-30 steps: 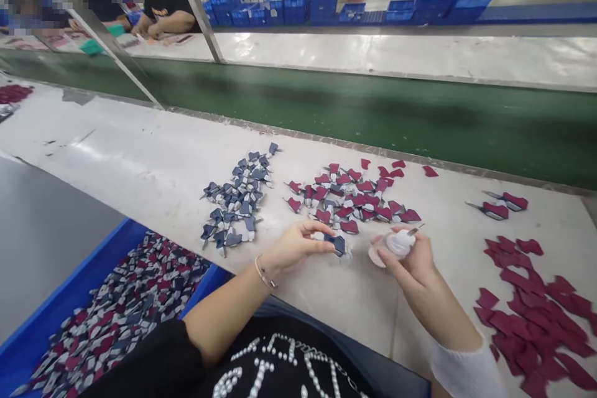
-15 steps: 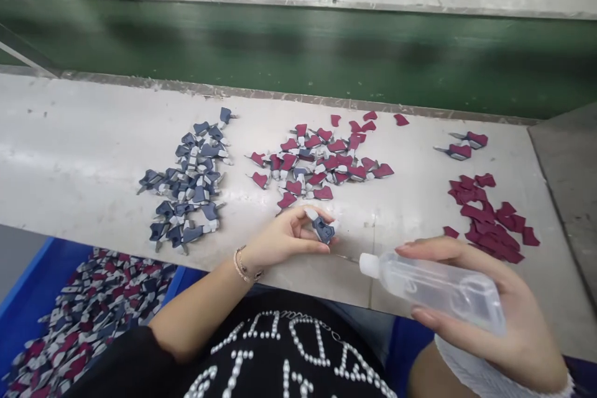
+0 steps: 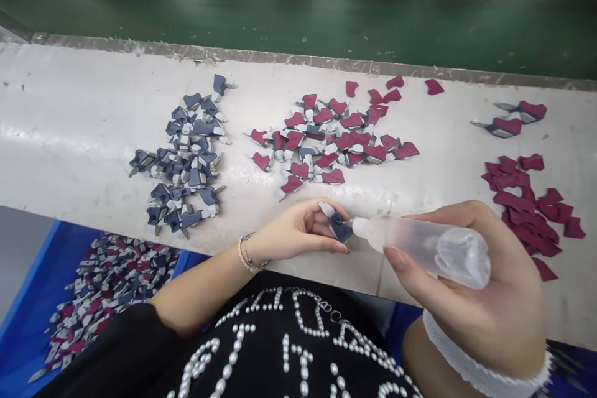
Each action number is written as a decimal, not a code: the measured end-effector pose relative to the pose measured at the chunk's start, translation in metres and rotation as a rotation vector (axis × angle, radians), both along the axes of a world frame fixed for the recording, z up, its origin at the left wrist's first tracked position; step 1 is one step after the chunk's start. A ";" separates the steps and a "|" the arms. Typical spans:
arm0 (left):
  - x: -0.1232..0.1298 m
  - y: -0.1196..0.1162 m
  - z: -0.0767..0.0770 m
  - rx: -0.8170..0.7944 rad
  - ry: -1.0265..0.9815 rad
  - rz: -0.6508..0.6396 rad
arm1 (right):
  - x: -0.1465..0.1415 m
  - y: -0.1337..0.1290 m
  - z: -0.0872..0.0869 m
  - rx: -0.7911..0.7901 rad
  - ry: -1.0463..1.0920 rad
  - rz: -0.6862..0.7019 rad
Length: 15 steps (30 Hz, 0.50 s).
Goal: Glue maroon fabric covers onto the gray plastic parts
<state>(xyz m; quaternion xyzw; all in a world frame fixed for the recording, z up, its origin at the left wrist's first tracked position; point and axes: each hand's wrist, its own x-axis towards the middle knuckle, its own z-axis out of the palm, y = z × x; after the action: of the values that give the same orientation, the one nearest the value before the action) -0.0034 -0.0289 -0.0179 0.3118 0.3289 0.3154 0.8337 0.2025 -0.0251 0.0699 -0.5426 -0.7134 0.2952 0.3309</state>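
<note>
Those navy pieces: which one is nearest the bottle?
The navy piece pinched in the left hand, right at the squeeze bottle's nozzle; the others lie loose in a pile on the bench.

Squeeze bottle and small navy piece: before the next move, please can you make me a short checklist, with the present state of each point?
Left hand holds the navy piece in its fingers: ok.
Right hand grips the clear squeeze bottle: ok.
White nozzle points at the navy piece: ok.
Liquid coming from the nozzle: cannot tell.
Navy pieces pile stays apart from the maroon pieces pile: ok.
</note>
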 end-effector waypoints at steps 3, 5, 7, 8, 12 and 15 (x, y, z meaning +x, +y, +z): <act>0.000 0.001 -0.001 0.018 0.013 0.002 | 0.000 0.000 0.000 0.000 -0.004 0.002; 0.000 0.001 -0.001 0.018 0.008 -0.004 | 0.000 -0.001 0.000 -0.019 -0.015 0.020; 0.000 0.001 -0.002 0.019 0.003 -0.014 | -0.001 -0.001 0.000 -0.036 -0.019 0.040; 0.000 0.001 -0.002 0.023 0.000 -0.019 | -0.001 0.000 0.000 -0.043 -0.018 0.046; -0.001 0.001 -0.004 0.058 -0.001 -0.011 | -0.003 0.001 -0.002 -0.049 -0.030 0.077; -0.001 0.001 -0.005 0.073 0.010 -0.004 | -0.005 0.002 -0.003 -0.027 -0.065 0.097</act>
<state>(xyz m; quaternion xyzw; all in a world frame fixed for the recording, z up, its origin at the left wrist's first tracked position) -0.0047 -0.0277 -0.0231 0.3442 0.3207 0.3238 0.8209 0.1978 -0.0228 0.0671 -0.5213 -0.7450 0.3029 0.2856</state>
